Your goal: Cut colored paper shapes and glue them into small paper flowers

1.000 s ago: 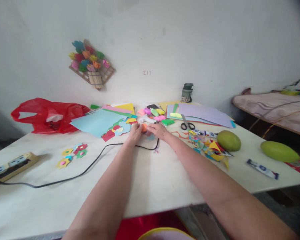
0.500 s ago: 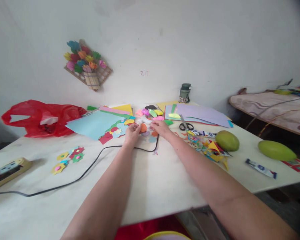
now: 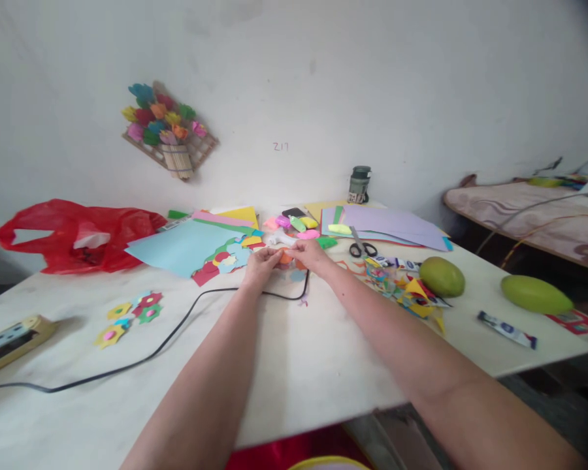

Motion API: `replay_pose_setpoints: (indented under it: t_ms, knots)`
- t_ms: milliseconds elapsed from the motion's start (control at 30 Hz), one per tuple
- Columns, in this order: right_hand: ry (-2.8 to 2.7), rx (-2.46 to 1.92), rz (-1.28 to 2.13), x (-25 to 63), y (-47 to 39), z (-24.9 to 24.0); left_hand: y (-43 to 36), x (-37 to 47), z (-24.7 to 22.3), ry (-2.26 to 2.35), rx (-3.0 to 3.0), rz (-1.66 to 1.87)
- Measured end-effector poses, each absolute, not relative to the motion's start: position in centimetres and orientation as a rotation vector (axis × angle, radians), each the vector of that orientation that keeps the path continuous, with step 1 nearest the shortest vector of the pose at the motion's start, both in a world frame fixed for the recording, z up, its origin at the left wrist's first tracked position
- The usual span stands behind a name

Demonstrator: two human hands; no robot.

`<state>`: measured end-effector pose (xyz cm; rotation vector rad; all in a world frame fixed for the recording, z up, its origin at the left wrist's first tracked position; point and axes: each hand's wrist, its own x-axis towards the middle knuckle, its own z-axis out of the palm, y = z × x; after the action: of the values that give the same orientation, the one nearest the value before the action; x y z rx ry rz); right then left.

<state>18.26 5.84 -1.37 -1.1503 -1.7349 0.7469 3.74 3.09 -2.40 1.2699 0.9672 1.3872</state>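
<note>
An orange paper piece (image 3: 286,258) is pinched between my two hands over the middle of the table. My left hand (image 3: 262,266) grips its left side, and my right hand (image 3: 310,254) has its upper right edge; the fingers cover much of its outline. Just behind my fingers lies a white glue gun (image 3: 281,241), its black cord (image 3: 176,333) running across the table to the left. Cut coloured paper shapes (image 3: 228,256) lie left of my hands. Several paper flowers (image 3: 148,307), some with pink centres, rest farther left.
Scissors (image 3: 361,245), paper scraps (image 3: 411,294), two green mangoes (image 3: 441,276) and a glue tube (image 3: 507,329) lie to the right. A power strip (image 3: 14,343) and red plastic bag (image 3: 83,235) are at left. Coloured sheets (image 3: 392,222) and highlighters (image 3: 298,224) lie toward the wall.
My hands have drawn closer together around the orange piece, and my right hand now reaches over its top edge. The view has shifted slightly; the table items stay put.
</note>
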Motion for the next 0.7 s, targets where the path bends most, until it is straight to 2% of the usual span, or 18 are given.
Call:
replay_pose_setpoints:
  t_ms: [200, 367, 700]
  knots:
    - [-1.704, -1.145, 0.716, 18.1, 6.3, -1.7, 3.6, 3.7, -2.8, 0.998, 1.276, 1.414]
    - [-1.554, -1.13, 0.793, 19.0, 7.4, -1.9, 3.9, 3.3, -2.9, 0.997, 1.168, 1.601]
    - [-1.452, -1.493, 0.49, 22.3, 8.1, -2.1, 3.4, 3.1, -2.6, 0.921, 1.075, 1.59]
